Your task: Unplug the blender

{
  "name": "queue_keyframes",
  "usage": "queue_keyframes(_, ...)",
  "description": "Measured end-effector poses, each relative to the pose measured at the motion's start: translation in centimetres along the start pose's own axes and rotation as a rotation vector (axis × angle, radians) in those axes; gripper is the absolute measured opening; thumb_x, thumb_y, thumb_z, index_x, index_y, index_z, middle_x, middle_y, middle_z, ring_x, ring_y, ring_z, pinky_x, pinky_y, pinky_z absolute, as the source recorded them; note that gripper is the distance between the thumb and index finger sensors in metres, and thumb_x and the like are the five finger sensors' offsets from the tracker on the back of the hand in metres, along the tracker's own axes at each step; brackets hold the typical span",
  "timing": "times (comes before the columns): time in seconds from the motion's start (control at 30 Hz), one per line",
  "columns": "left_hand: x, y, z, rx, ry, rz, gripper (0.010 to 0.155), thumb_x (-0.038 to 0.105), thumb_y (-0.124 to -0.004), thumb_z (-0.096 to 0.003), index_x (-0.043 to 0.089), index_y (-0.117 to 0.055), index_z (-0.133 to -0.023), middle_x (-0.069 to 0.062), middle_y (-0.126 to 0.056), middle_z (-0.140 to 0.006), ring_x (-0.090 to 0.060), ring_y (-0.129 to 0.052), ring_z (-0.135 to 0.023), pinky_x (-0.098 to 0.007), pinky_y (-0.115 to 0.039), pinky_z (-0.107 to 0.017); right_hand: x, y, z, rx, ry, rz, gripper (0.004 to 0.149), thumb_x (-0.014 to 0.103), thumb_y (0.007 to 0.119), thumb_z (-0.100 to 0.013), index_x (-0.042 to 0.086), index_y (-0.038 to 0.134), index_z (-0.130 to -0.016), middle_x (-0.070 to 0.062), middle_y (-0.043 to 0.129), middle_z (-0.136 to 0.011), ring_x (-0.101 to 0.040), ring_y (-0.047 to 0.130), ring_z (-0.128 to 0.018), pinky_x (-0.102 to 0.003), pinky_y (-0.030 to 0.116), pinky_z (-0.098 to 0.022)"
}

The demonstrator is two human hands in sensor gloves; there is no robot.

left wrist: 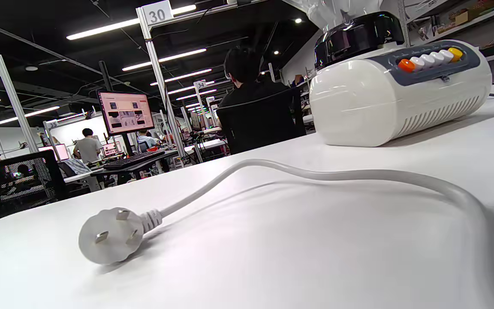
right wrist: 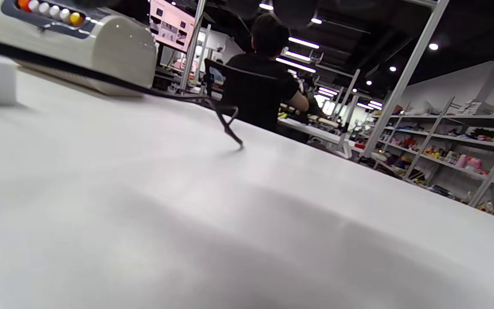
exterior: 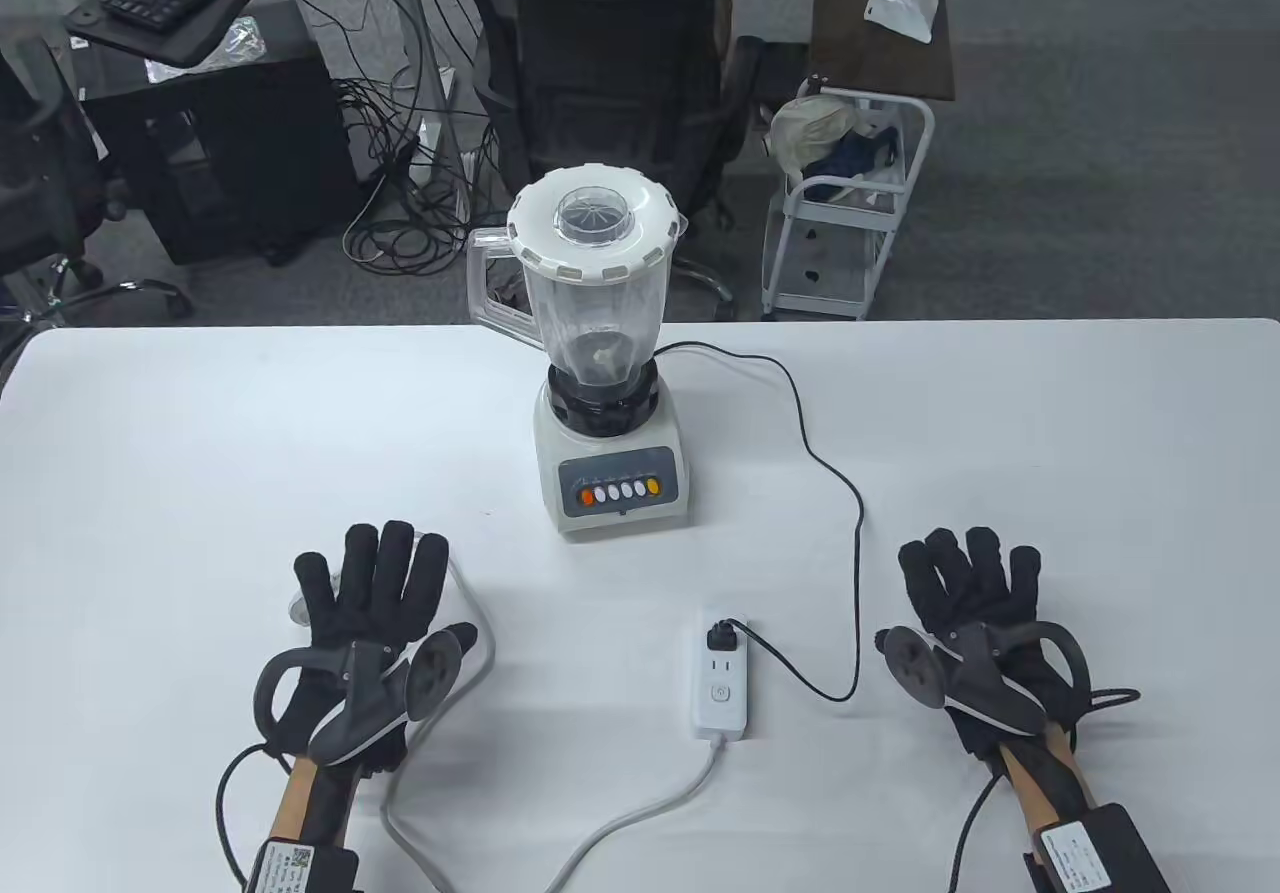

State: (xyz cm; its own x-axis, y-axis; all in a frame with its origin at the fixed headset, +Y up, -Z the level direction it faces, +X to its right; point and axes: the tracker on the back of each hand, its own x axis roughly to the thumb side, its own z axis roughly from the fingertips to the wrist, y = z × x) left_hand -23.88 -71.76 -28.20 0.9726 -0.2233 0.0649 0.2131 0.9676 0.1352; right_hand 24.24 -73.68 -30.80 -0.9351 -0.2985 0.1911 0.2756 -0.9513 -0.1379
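Note:
A white blender (exterior: 610,373) with a clear jar stands at the table's middle; its base shows in the left wrist view (left wrist: 397,90) and the right wrist view (right wrist: 79,38). Its black cord (exterior: 850,523) loops right and ends in a black plug (exterior: 722,637) seated in the top socket of a white power strip (exterior: 720,678). My left hand (exterior: 375,593) lies flat and open on the table at the left, over the strip's white cable (left wrist: 337,176). My right hand (exterior: 965,588) lies flat and open at the right, holding nothing.
The power strip's own white plug (left wrist: 109,236) lies loose on the table under my left hand. Its white cable (exterior: 620,818) runs to the front edge. A black office chair (exterior: 610,83) and a white cart (exterior: 840,203) stand beyond the far edge.

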Motion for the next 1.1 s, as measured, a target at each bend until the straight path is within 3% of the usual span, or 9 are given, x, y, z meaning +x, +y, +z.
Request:
queue_keyframes(0.2,0.2,0.0,-0.1,-0.002,-0.007,0.006,0.087,0.07,-0.04,-0.0472,0.027,-0.016,-0.119,-0.009,-0.024,-0.129,-0.041,-0.027,-0.12,-0.069,-0.019,-0.079,0.2,-0.3,0.0,-0.004,-0.01,-0.017,0.086,0.059,0.05,-0.046,0.007,0.032,-0.111,-0.023,0.043,-0.115,-0.058,0.042,-0.103,-0.077,0.029,-0.07)
queue_keyframes(0.43,2.2,-0.5,-0.5,-0.053,-0.087,0.049,0.087,0.07,-0.041,-0.0476,0.026,-0.018,-0.119,-0.009,-0.027,-0.128,-0.042,-0.032,-0.119,-0.067,-0.025,-0.08,1.5,-2.4,-0.1,-0.062,-0.066,-0.091,0.085,0.061,0.05,-0.045,0.007,0.038,-0.11,-0.022,0.051,-0.112,-0.053,0.06,-0.099,-0.07,0.053,-0.071)
queue_keyframes(0.63,6.9,0.1,-2.2,-0.152,-0.224,0.161,0.087,0.071,-0.041,-0.0478,0.026,-0.019,-0.119,-0.009,-0.03,-0.128,-0.04,-0.036,-0.119,-0.065,-0.029,-0.081,5.1,-6.1,-0.7,-0.126,-0.214,-0.259,0.083,0.061,0.05,-0.046,0.007,0.048,-0.107,-0.018,0.065,-0.106,-0.044,0.078,-0.09,-0.06,0.072,-0.065)
queue_keyframes(0.73,10.2,0.5,-3.4,-0.214,-0.312,0.28,0.088,0.071,-0.042,-0.0475,0.026,-0.02,-0.119,-0.009,-0.029,-0.128,-0.041,-0.036,-0.118,-0.062,-0.028,-0.082,7.7,-7.2,-1.7,-0.063,-0.309,-0.358,0.081,0.061,0.049,-0.046,0.006,0.052,-0.105,-0.015,0.073,-0.1,-0.039,0.087,-0.082,-0.051,0.08,-0.059)
queue_keyframes(0.93,16.0,0.3,-5.3,-0.346,-0.412,0.434,0.088,0.07,-0.046,-0.0477,0.026,-0.019,-0.119,-0.007,-0.028,-0.128,-0.04,-0.034,-0.118,-0.054,-0.022,-0.083,11.3,-7.4,-3.9,0.021,-0.326,-0.324,0.079,0.06,0.054,-0.045,0.005,0.058,-0.102,-0.01,0.082,-0.091,-0.028,0.096,-0.067,-0.039,0.086,-0.05)
queue_keyframes(1.1,18.6,-1.5,-6.3,-0.438,-0.393,0.496,0.083,0.066,-0.05,-0.0499,0.028,-0.024,-0.119,-0.004,-0.031,-0.127,-0.038,-0.036,-0.117,-0.051,-0.021,-0.082,12.3,-6.4,-4.9,0.091,-0.288,-0.309,0.072,0.054,0.06,-0.045,0.006,0.064,-0.098,-0.006,0.088,-0.081,-0.024,0.099,-0.057,-0.035,0.086,-0.045)
